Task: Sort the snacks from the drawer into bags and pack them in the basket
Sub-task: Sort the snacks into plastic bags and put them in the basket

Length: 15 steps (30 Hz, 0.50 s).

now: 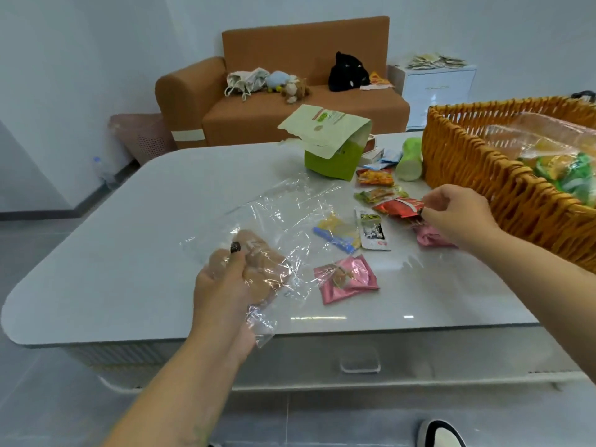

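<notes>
My left hand is pushed inside a clear plastic bag, fingers closed on the film to hold it open on the near middle of the grey table; the bag looks empty apart from my hand. My right hand is curled over the loose snacks to the right, fingertips pinching the edge of a red packet, so I judge this is the next one to go in.

Some of the job looks done: the wicker basket at the far right already holds at least one filled clear bag with green and yellow packs inside.

A good deal is left. Loose on the table lie a pink packet nearest me, a second pink one partly under my right hand, a black-and-white sachet, a yellow and blue packet, and further off two orange-green packets. Beyond them are a green paper pouch, a pale green cup lying on its side, and some small blue and white sachets. The drawer front below the table edge appears closed.
</notes>
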Available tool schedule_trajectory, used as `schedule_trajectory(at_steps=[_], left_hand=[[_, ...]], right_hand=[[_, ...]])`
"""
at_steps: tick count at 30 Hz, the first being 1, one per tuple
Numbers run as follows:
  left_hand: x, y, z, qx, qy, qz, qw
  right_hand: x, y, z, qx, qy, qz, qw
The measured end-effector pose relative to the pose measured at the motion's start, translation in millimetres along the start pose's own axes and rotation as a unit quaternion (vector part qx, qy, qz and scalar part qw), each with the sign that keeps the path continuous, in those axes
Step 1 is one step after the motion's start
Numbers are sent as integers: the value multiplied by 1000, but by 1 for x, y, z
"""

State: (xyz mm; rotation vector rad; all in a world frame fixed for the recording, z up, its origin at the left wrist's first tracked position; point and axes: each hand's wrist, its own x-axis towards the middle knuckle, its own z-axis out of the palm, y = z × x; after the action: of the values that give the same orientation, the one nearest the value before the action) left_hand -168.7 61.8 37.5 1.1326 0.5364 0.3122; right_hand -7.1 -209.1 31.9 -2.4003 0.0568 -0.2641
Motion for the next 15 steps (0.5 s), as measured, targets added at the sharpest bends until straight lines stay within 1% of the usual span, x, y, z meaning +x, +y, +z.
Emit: schedule_trajectory(at_steps=[3,5,7,12,15], left_hand=[[4,-3,9,-5,21,-5,1000],[9,-7,12,-14,47,-28,998],[13,-8,14,-29,57,-47,997],[22,-6,18,-49,59,-60,995],[29,0,14,-50,78,-53,994]], right_hand=[[34,-2,16,-101,-16,-63,993],[54,-7,28,-126,-20,-84,988],[75,-16,42,-135,-22,-95,986],[117,-40,78,-172,-39,-76,981],[141,-46,94,-202,-65,-70,975]])
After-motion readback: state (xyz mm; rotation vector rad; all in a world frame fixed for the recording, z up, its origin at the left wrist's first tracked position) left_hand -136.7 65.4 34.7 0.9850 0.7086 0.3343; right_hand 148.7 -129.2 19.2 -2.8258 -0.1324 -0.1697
